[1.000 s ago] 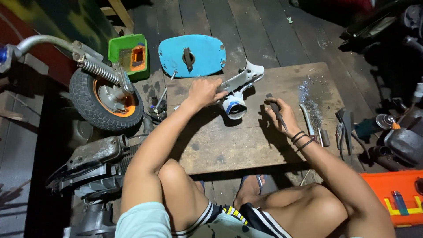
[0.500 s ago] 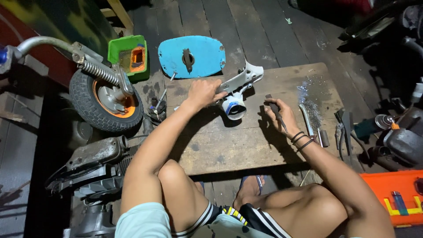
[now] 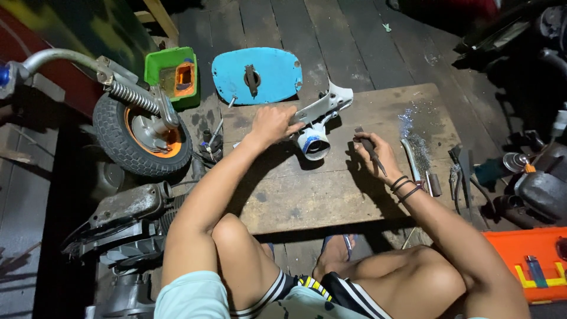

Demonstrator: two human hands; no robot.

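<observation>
- The left hand point(image 3: 273, 124) presses down on a white moulded scooter housing point(image 3: 319, 121); the right hand point(image 3: 378, 155) is closed around a slim dark tool point(image 3: 369, 147).
- The housing lies at twelve o'clock on the wooden worktop point(image 3: 331, 189), and looks rigid, light, hollow and perhaps brittle.
- Its narrow arm probably gives the surest hold; the round blue-rimmed mouth point(image 3: 314, 146) may slip.

**Worn wood, painted plastic, bare metal**

The low brown wooden board table point(image 3: 331, 195) looks rough, matt and stained. The white moulded housing with a blue-rimmed round opening point(image 3: 316, 127) seems smooth plastic, slightly glossy. The thin dark rod-like tool point(image 3: 371, 150) looks like dull metal. The oval blue cover panel point(image 3: 257, 75) is smooth, scuffed paint. The black rubber tyre point(image 3: 127, 147) is ribbed and matt.
</observation>
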